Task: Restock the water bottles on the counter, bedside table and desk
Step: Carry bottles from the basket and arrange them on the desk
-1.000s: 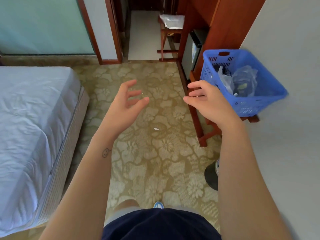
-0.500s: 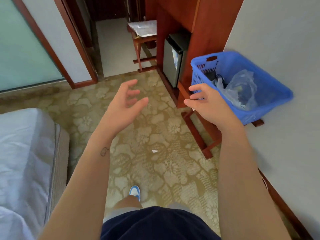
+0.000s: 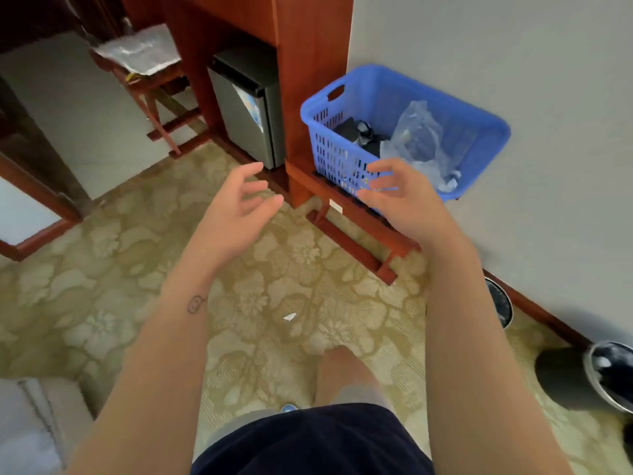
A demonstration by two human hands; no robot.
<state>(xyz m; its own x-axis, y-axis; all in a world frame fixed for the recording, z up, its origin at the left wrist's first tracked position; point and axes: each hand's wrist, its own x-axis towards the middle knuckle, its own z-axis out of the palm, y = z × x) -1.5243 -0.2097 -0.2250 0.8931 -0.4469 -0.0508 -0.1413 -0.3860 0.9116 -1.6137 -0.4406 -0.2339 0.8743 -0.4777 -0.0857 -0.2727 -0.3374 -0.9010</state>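
Carpet: one tan floor carpet with flower shapes (image 3: 102,303), filling the middle and bottom.
Cupboard: one red-brown wooden cupboard (image 3: 308,63), top middle, with one small grey fridge (image 3: 246,114) inside it.
Basket: one blue plastic basket with holes (image 3: 479,114), right of the middle, on one low red-brown wooden rack (image 3: 363,231).
Hands: two. The left hand (image 3: 236,214) is in the middle, with fingers spread and a bit bent, holding nothing. The right hand (image 3: 407,204) is the same. Its fingers (image 3: 380,183) are in front of the basket's near wall; touching or not, I cannot tell.
Bag: one crinkly see-through plastic bag (image 3: 418,138) inside the basket, just past the right fingers.
Water bottles: I cannot tell if any are in the bag.
Scrap: one small white paper scrap (image 3: 289,317) on the carpet, below the hands.
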